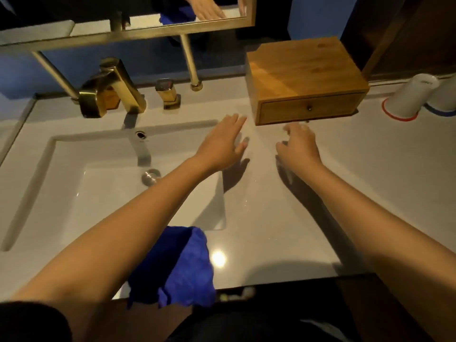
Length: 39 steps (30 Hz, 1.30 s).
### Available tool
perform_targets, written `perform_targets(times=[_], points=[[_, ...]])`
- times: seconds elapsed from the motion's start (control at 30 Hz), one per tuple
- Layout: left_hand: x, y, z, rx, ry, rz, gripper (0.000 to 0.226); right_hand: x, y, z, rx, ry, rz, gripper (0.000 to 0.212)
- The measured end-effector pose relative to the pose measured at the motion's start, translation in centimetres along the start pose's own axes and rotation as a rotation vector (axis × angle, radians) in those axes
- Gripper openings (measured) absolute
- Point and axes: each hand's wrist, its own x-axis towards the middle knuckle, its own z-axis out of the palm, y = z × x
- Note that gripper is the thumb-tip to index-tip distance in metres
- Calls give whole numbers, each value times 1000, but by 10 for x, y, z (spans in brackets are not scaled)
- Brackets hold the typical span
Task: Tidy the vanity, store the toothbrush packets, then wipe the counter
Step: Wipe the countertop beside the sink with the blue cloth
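On the white bench (271, 230), centre frame, both arms stretch forward: left hand (222, 141) flat, grip wide; right hand (299, 144) curled, grip empty, before the wooden drawer box (303, 80).

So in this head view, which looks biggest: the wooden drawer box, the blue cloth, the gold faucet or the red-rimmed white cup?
1. Wooden drawer box, largest.
2. Blue cloth, though it is nearer the camera and partly hidden by an arm, so this is unsure.
3. Gold faucet.
4. Red-rimmed white cup, smallest.
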Motion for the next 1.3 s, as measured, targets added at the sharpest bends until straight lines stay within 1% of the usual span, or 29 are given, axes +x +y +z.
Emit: perform_targets(times=[0.13,0.27,0.3,0.33,0.4,0.43,0.5,0.53,0.6,0.67,0.73,0.8,0.87,0.93,1.03,1.1,1.23,1.3], points=[[-95,-49,-17,-69,-145,-102,52,-74,-26,31,-14,-194,-194,40],[-174,-81,-32,-106,-172,-138,50,-138,-46,64,13,-324,-400,35],[-190,-86,-34,-112,-182,-142,56,-152,-51,69,20,-359,-448,35],[-203,-90,-34,-132,-202,-145,67,-164,-55,74,9,-394,-506,38],[-224,-97,-29,-194,-260,-136,98,-185,-61,84,-57,-466,-624,49],[-232,-99,-24,-213,-302,-126,106,-194,-62,89,-103,-496,-666,56],[-243,-103,-14,-177,-365,-82,112,-205,-61,97,-214,-536,-696,70],[-246,-104,-10,-151,-368,-63,114,-209,-61,100,-246,-542,-684,75],[-248,-103,-5,-118,-330,-43,116,-215,-63,102,-237,-506,-654,77],[-250,-101,-2,-105,-286,-37,109,-219,-64,103,-209,-463,-613,73],[-251,-100,2,-83,-244,-35,91,-224,-65,104,-207,-420,-577,65],[-251,-96,5,-62,-195,-35,73,-230,-65,107,-220,-346,-581,49],[-251,-86,6,-10,-127,18,57,-234,-63,110,-209,-269,-586,26],[-250,-76,10,-24,-81,85,45,-235,-61,108,-178,-243,-553,11],[-238,-60,9,-139,-68,85,34,-229,-56,94,-115,-222,-433,12],[-223,-48,9,-201,-21,107,31,-222,-53,78,-80,-176,-375,13],[-185,-13,6,-262,4,213,29,-202,-40,36,-138,-143,-396,20],[-166,6,6,-267,26,257,32,-192,-28,14,-91,-145,-378,22]])
